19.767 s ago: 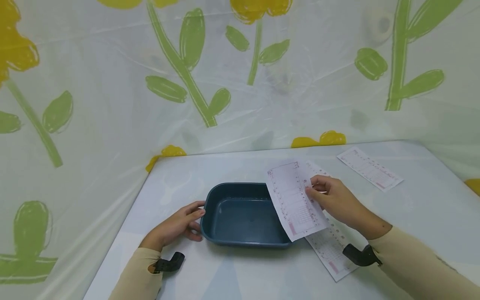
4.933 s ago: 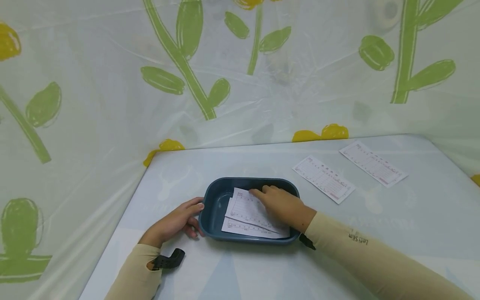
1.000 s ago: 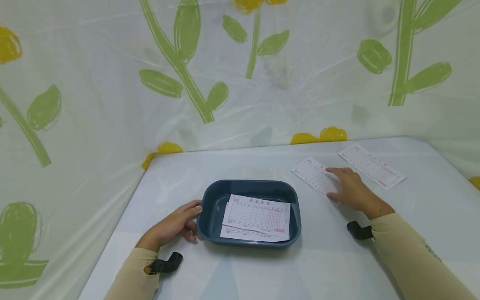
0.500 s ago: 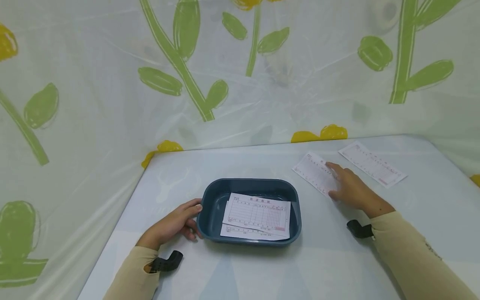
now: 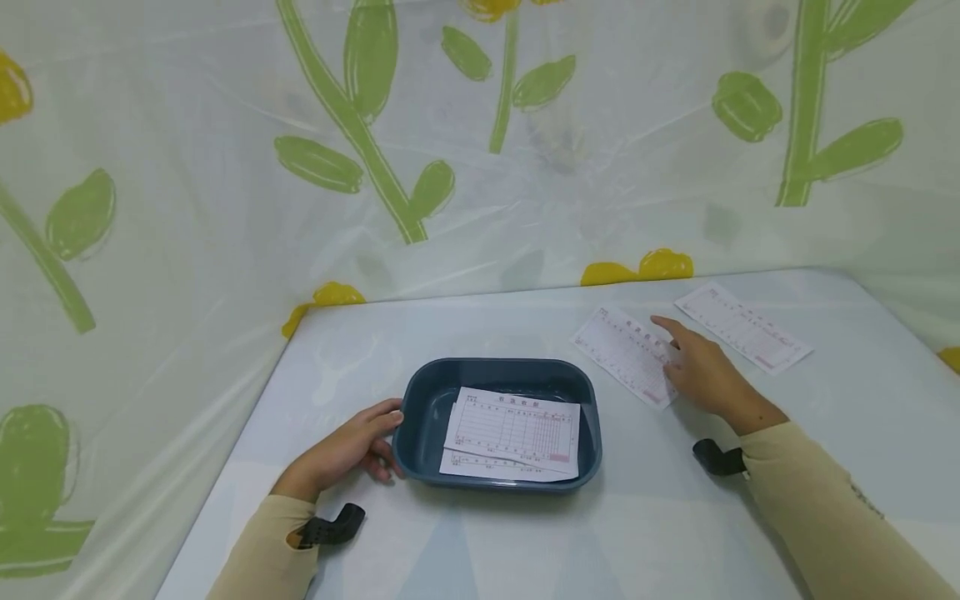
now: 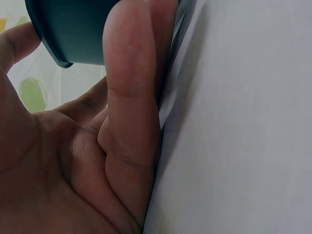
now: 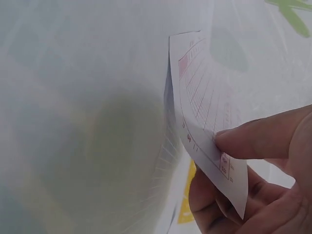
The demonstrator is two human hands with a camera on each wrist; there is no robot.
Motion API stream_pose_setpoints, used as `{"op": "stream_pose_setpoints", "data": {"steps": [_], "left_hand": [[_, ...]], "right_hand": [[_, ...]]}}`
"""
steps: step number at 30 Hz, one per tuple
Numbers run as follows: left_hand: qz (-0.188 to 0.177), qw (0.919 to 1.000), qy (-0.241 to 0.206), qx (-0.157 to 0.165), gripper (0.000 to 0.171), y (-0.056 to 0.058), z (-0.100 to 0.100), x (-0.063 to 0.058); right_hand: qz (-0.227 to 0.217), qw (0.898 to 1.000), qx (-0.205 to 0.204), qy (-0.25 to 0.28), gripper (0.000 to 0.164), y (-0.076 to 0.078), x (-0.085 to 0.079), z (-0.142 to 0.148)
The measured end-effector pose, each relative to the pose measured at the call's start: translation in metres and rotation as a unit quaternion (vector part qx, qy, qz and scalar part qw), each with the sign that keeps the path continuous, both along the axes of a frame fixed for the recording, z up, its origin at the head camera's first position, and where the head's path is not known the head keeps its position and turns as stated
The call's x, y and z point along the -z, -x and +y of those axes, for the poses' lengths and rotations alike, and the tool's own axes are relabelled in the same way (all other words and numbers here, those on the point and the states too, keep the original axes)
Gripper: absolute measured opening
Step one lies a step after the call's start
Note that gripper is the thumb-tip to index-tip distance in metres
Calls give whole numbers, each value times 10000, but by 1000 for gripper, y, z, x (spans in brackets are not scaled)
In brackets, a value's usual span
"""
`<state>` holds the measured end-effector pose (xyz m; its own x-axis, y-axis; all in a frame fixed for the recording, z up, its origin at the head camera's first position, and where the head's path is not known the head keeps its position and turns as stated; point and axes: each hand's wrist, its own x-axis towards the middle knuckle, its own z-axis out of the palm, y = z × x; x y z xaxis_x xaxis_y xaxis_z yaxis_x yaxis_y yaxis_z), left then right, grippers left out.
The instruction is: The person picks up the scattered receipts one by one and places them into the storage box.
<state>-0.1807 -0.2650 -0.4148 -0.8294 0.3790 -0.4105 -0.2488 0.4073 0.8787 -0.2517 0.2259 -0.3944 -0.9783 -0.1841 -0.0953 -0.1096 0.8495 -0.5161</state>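
A dark blue-green plastic basin (image 5: 413,457) stands on the table, with overlapping printed receipt slips (image 5: 513,425) lying in it. At its left end my left hand (image 5: 352,446) touches the outer wall and rim with relaxed fingers; the left wrist view shows one fingertip (image 6: 24,41) at the rim. To the basin's right, my right hand (image 5: 705,375) pinches the edge of another receipt slip (image 5: 622,354). In the right wrist view the thumb lies on top of this bent slip (image 7: 200,112), and the other fingers are partly hidden beneath it. The right index finger points away from it in the head view.
One more receipt slip (image 5: 742,327) lies at the back right, just beyond my right hand. The pale table (image 5: 525,550) meets a hanging sheet with a flower print (image 5: 480,208) at the back and left. Black wrist mounts (image 5: 718,458) stick out from both sleeves.
Over twenty seconds, slips have come to lie in the basin. My right hand left the basin for the slip beside it, which has just shifted slightly left and nearer. The left hand stays put.
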Motion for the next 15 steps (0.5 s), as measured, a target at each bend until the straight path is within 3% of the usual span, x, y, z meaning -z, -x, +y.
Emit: {"op": "stream_pose_setpoints", "data": {"steps": [15], "left_hand": [[-18,10000,83,-4,62,0,0,-2]], "right_hand": [[496,9987,33,94,68,-6,-10,-7]]}}
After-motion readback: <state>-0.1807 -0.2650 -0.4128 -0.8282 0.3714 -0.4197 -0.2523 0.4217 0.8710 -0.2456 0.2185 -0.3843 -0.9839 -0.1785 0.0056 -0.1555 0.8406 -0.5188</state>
